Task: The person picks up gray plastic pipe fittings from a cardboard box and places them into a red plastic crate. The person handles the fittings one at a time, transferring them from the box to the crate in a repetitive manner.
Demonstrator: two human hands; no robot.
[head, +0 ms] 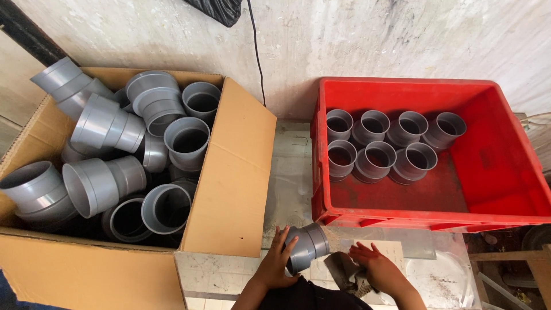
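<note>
My left hand (pixel 276 263) grips a grey plastic pipe elbow (pixel 308 244) low in the view, just in front of the red crate. My right hand (pixel 377 270) holds a dark crumpled piece of abrasive sheet or cloth (pixel 342 270) right beside the elbow's lower end. The red plastic crate (pixel 499 172) holds two neat rows of several grey elbows (pixel 379 146) standing with their openings up. A large cardboard box (pixel 229 183) on the left is filled with a loose pile of several grey elbows (pixel 115 166).
A worn metal-topped bench (pixel 290 183) shows between the box and the crate. A pale sheet (pixel 396 250) lies under my right hand. A stained white wall (pixel 373 40) with a black cable (pixel 255 46) stands behind. A wooden frame (pixel 505 270) sits at lower right.
</note>
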